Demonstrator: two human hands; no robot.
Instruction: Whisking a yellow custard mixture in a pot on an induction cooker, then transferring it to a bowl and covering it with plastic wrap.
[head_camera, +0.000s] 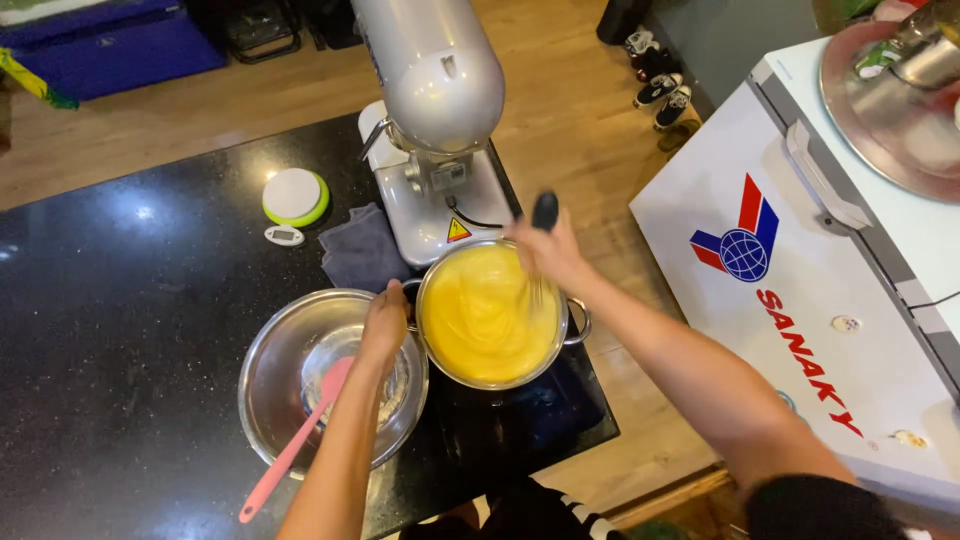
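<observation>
We see two hands at work over a black worktop (120, 330). The right hand (548, 250) has its fingers clenched round the dark handle of a whisk (544, 212), whose wires dip into the yellow batter (485, 315) just below those fingers. The left hand (385, 322) rests at the near handle of the steel pot (575, 325) holding that batter; its fingers curl over the handle, though we cannot tell how firmly they grip.

As we judge it, the mixing is well along: the batter looks smooth, even in colour and free of visible lumps, with swirl marks on its surface. What we take as left is whatever finishing the whisk gives.

Just under and left of the left fingers sits a wide steel bowl (268, 380), with a smaller glass bowl (330, 355) inside it, nearly scraped out, and a pink spatula (290, 455) leaning from it over the rim.

Beyond the right fingers stands a grey stand mixer (430, 90). Left of it lie a folded grey cloth (360, 250) and a round white and green kitchen scale (294, 197). Well to the right of the fingers is a white chest freezer (800, 300).

We count one pot, one whisk, two bowls, one spatula, one mixer, one cloth, one scale.
</observation>
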